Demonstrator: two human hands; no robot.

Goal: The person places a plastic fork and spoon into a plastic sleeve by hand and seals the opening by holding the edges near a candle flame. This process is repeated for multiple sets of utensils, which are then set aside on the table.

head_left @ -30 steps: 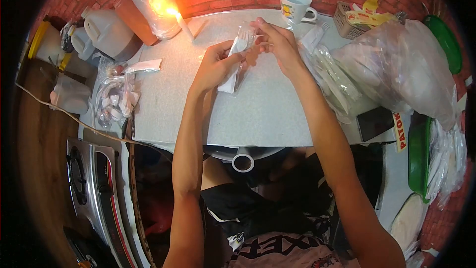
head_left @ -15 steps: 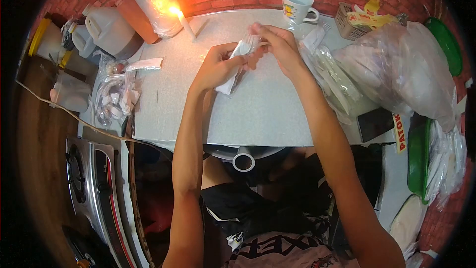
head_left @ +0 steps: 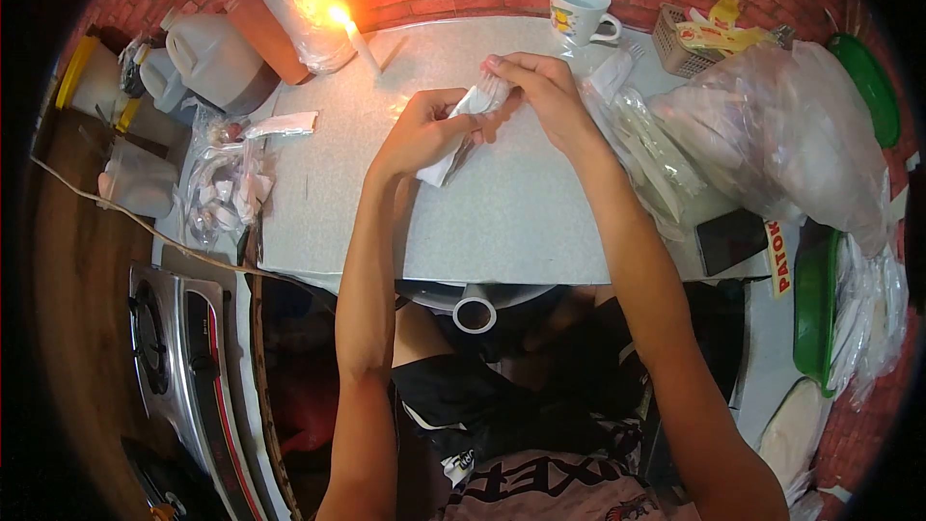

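My left hand (head_left: 417, 138) is closed around a slim packet, a white plastic fork (head_left: 489, 93) with a folded white napkin (head_left: 440, 168) in what looks like a clear sleeve. The packet tilts up and to the right above the table, fork tines at the upper end. At that end, the fingertips of my right hand (head_left: 542, 89) are pinched together on the top of the packet. A lit white candle (head_left: 365, 50) stands beyond my left hand. Behind my right hand sits a white mug (head_left: 576, 15) with a printed picture.
At left lie a similar packet (head_left: 283, 124) and a pile of wrapped packets (head_left: 224, 193), near plastic jugs (head_left: 217, 63). Clear bags of white utensils (head_left: 651, 159), a large plastic bag (head_left: 772, 125), a basket (head_left: 678, 50) and a phone (head_left: 731, 241) are at right. A gas stove (head_left: 178, 347) stands lower left.
My right fingers have closed in on the packet's upper end and now pinch it over the tines. My left hand keeps its hold almost unmoved.
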